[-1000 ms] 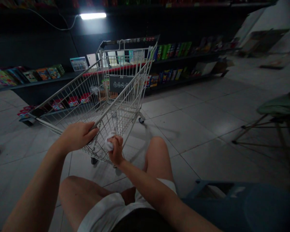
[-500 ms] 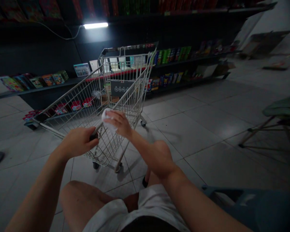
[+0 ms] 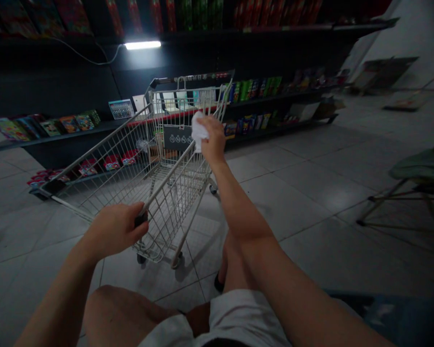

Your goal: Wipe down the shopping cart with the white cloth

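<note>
While the right hand [image 3: 214, 140] is raised in the upper middle of the frame, its fingers grasp a crumpled white cloth [image 3: 198, 130], which pokes out to the left of the hand, above the far end of a wire shopping cart [image 3: 181, 193]. Whether it is fabric or soft paper cannot be told; it looks light and limp, likely to give under any squeeze, so its bunched middle would offer the surest hold. The left hand [image 3: 115, 229], at lower left, is clenched around the cart's near handle [image 3: 142, 219]. Black store shelves [image 3: 58, 140] lined with packaged goods run across the back, and a folding stool [image 3: 419, 164] stands at the right edge on grey floor tiles [image 3: 304, 202].
</note>
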{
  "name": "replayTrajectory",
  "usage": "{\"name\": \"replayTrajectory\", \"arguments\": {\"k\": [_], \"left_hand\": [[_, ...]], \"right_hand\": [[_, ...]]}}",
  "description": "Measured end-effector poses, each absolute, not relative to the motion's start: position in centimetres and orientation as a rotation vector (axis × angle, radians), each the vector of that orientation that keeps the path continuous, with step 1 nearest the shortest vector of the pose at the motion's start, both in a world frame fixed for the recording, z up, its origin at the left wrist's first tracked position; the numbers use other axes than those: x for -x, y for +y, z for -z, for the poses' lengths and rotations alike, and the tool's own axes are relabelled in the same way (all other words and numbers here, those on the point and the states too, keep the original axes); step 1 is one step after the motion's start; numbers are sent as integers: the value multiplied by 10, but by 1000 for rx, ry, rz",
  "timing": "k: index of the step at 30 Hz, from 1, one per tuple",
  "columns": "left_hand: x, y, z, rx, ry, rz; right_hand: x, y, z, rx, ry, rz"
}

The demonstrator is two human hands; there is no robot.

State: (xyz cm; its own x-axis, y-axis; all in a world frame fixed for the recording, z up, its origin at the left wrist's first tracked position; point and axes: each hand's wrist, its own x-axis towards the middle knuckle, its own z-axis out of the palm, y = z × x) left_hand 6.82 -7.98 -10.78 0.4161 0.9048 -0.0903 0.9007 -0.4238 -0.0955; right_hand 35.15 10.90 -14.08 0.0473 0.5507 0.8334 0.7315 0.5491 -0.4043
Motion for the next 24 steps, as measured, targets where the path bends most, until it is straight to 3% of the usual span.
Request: {"name": "replayTrajectory", "arguments": {"k": [4, 10, 18, 21, 24], "left_hand": [[-66, -80, 110, 2638, -1694, -220], [-60, -78, 114, 2596, -1733, -234], [-48, -72, 107, 2808, -1722, -168], [-42, -70, 103, 2963, -1734, -156], [-50, -66, 96, 2970, -1855, -193]], "right_hand": [[-302, 76, 161, 694, -1891, 90], [-252, 16, 188, 213, -2228, 257], [-355, 157, 158, 885, -1695, 162], [-329, 137, 166, 960, -1522, 141], [-270, 75, 211, 985, -1382, 104]]}}
